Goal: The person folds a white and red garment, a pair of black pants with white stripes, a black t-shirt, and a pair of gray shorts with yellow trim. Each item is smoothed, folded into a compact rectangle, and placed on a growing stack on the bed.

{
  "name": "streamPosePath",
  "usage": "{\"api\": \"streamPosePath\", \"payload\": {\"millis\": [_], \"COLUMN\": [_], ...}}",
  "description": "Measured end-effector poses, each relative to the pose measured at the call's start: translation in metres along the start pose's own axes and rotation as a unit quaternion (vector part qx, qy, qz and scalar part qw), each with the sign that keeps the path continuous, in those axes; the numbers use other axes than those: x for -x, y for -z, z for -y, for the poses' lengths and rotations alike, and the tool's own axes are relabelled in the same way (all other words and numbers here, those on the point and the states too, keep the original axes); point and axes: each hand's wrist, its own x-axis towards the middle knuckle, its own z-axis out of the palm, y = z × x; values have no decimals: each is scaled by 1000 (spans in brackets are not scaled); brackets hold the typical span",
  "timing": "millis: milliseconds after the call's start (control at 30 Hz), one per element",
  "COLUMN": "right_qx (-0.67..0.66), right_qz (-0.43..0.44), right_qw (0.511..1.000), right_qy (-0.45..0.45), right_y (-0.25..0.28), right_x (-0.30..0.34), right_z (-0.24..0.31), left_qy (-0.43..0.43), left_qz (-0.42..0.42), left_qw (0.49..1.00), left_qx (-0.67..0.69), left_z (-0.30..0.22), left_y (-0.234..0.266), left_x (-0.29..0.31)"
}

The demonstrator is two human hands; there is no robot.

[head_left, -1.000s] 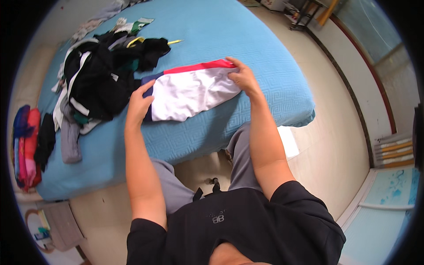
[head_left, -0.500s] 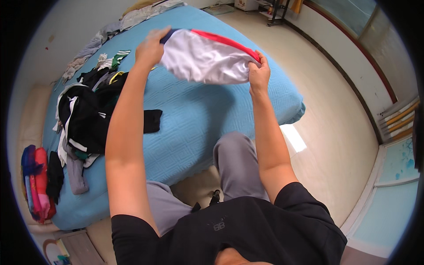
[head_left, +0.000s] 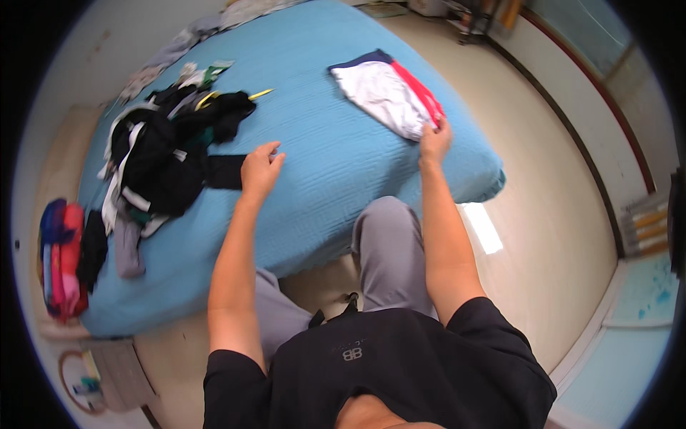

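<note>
A folded white garment with a navy band and a red side lies on the blue bed. Its near end is pinched in my right hand, close to the bed's right edge. My left hand hovers over the bed with loosely parted fingers and nothing in it. Just left of it, a black cloth end sticks out of a heap of dark clothes, partly behind the hand.
The blue quilted bedspread covers the bed before me. Folded red and blue textiles sit at its left edge. Rumpled pale cloth lines the far left side. Tiled floor runs along the right, beside a wall.
The white garment came down from mid-air onto the bed, farther right. My left hand let go of it and moved back toward the dark heap; my right hand still holds its near end.
</note>
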Motion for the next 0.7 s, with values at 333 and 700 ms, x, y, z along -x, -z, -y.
{"api": "streamPosePath", "payload": {"millis": [333, 700], "right_qx": [-275, -312], "right_qz": [288, 483], "right_qw": [739, 485], "right_qy": [543, 658], "right_y": [67, 135], "right_x": [180, 221], "right_z": [316, 360], "left_qy": [-85, 0], "left_qz": [-68, -106], "left_qw": [993, 994], "left_qx": [46, -38], "left_z": [24, 46], "left_y": [21, 40], "left_x": [68, 52]}}
